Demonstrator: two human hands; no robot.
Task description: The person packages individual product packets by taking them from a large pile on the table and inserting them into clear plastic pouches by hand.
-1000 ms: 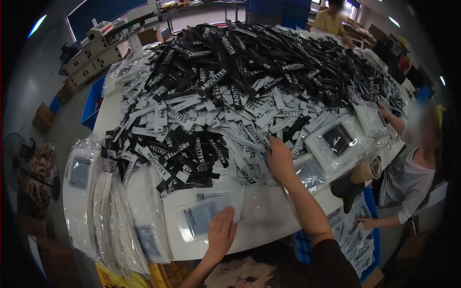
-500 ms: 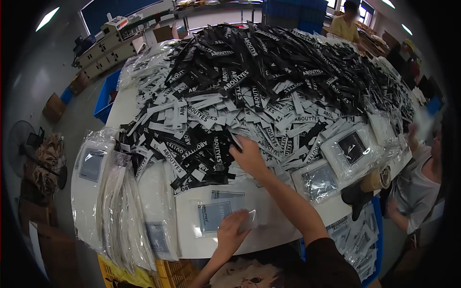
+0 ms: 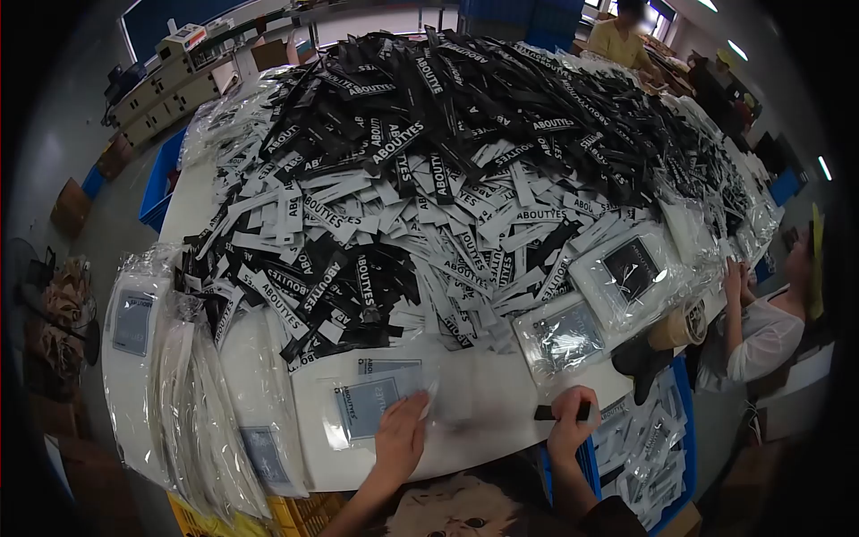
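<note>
My left hand (image 3: 403, 434) has its fingers together at the right edge of a clear plastic bag (image 3: 367, 410) with a blue-grey ABOUTYES panel. Beneath it, another bag with a similar panel (image 3: 394, 365) partly shows. Near the front edge of the table, my right hand (image 3: 571, 425) grips a short black packet (image 3: 546, 413), whose ends stick out on both sides of the fist. Beyond both hands lies a large heap of slim printed packets, black ones (image 3: 429, 98) on top and white ones (image 3: 465, 255) lower down.
Stacks of clear-wrapped bags (image 3: 201, 403) stand at the left. More wrapped packs (image 3: 559, 340) and a brown cup-like container (image 3: 677, 324) lie at the right. A blue bin (image 3: 684, 447) holds white packets below the table. Two co-workers are at the right (image 3: 761, 331) and back (image 3: 617, 40).
My right hand has moved from the heap toward me, to the right front edge, and now carries a black packet. My left hand stays at the bag. The view has shifted right.
</note>
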